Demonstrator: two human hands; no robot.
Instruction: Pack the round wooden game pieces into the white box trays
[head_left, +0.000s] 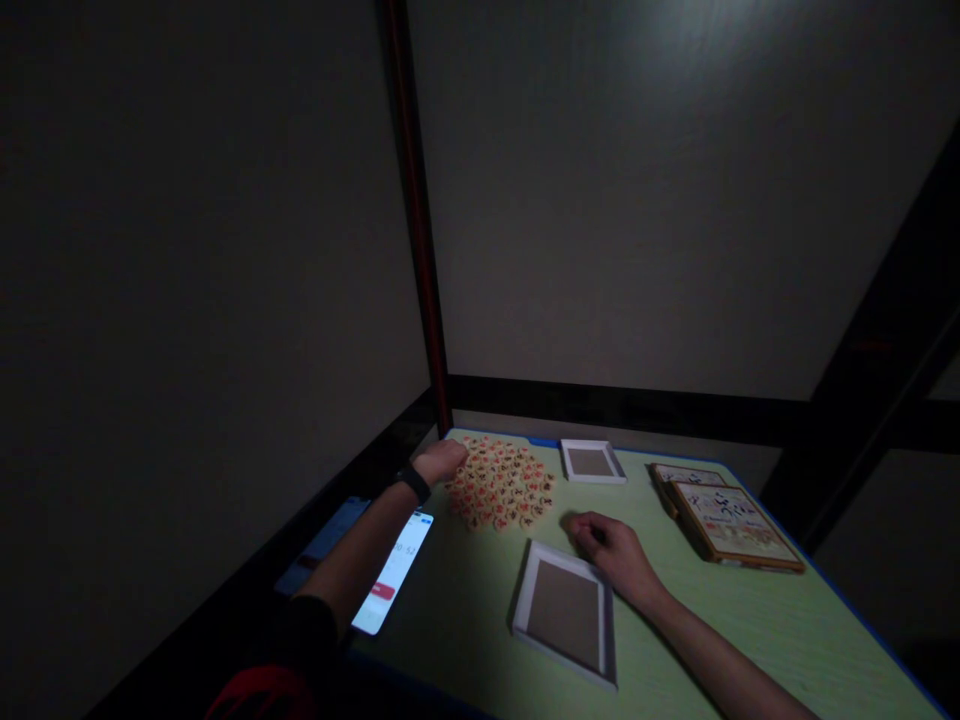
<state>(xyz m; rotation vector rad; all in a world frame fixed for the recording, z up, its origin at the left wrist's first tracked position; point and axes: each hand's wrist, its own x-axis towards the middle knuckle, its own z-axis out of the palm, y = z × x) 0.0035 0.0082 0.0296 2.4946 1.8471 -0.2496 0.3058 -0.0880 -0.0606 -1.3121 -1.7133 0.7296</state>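
Note:
A spread of round xiangqi pieces (pixel 501 485), pale with red or black characters, covers the far left part of the table. My left hand (pixel 441 461), with a dark band on its wrist, reaches to the left edge of these pieces; its fingertips are too dim and hidden to make out. Just right of the near white open box (pixel 529 610), my right hand (pixel 609 550) rests low over the table with its fingers curled in. Whatever may be inside those fingers is hidden. The near box shows only its grey-brown bottom.
A second white shallow box (pixel 616 467) stands at the back edge. Two printed, brown-edged boxes (pixel 739 525) lie at the right, partly overlapping. A lit phone (pixel 394 575) showing a timer is under my left forearm. Dark wall panels (pixel 615 230) enclose the green table (pixel 697 610).

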